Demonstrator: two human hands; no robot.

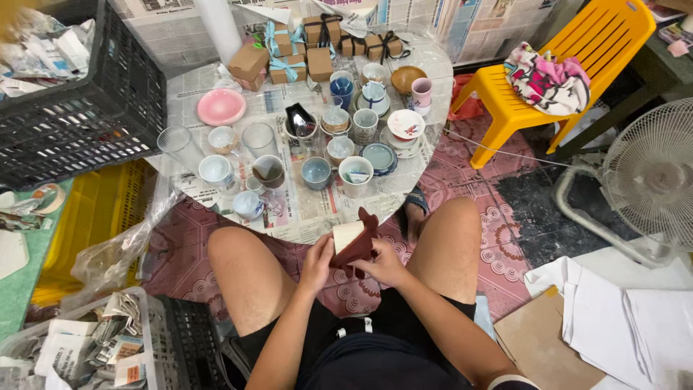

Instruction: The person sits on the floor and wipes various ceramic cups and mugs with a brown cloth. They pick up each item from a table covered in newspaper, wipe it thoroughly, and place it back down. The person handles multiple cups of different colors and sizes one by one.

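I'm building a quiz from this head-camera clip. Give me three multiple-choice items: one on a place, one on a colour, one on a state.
1. Where does the pink plate lie?
A. on the chair
B. on the newspaper-covered table
C. on the floor

2. What colour is the plastic chair?
A. yellow
B. blue
C. white

3. What are the hands doing?
A. resting idle
B. both holding a dark red pouch with a pale box in it
C. lifting a cup

Answers:
1 B, it sits at the table's left.
2 A, plainly yellow.
3 B, left hand and right hand grip it.
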